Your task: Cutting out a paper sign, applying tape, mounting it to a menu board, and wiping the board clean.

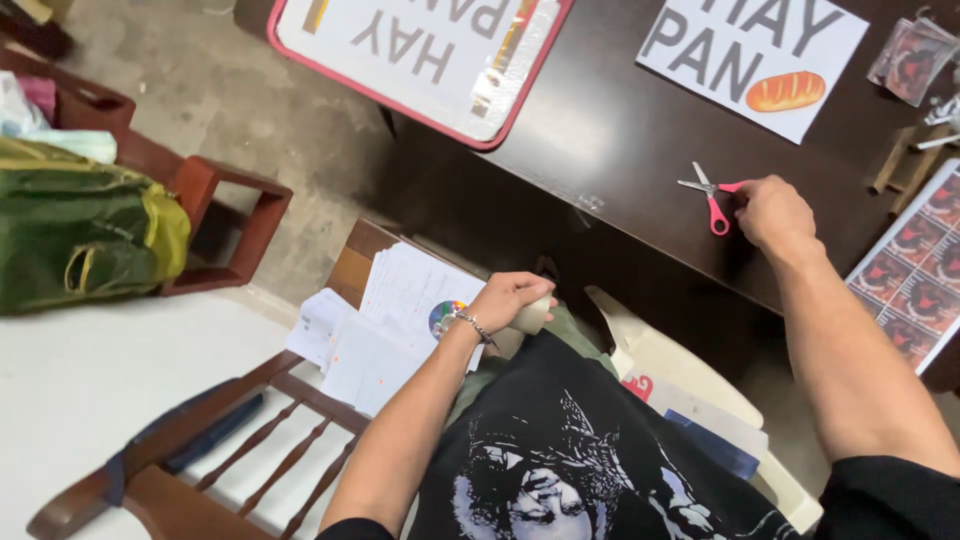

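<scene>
Right hand [772,212] on the dark bench [620,130], fingers curled together at the pink handles of the scissors [708,192]; touching the handle end, full grip not clear. Scissors flat on the bench, blades pointing left, slightly parted. Bare bench surface all round the scissors: open to the left and toward the near edge, open above up to the white sign sheet [752,55] with a bread picture. Just right of the hand, sheets of red-and-black prints [915,275] overhanging the bench's right near edge; small clear packets [912,55] further back at the right corner.

Left hand [510,300] off the bench, low over the lap, fingers clamped round a pale tape roll [533,316]; bracelet at wrist. Directly beside and under it, a stack of white papers [390,320] on a wooden chair [200,455], one sheet with a round coloured print. Pink-rimmed board [420,60] with a white sign jutting over the bench's far left edge. Concrete floor between bench and the red-brown chair frame [225,225] at left; green bag [85,225] on it. White plastic chair [690,385] under the person, tight to the bench's near edge.
</scene>
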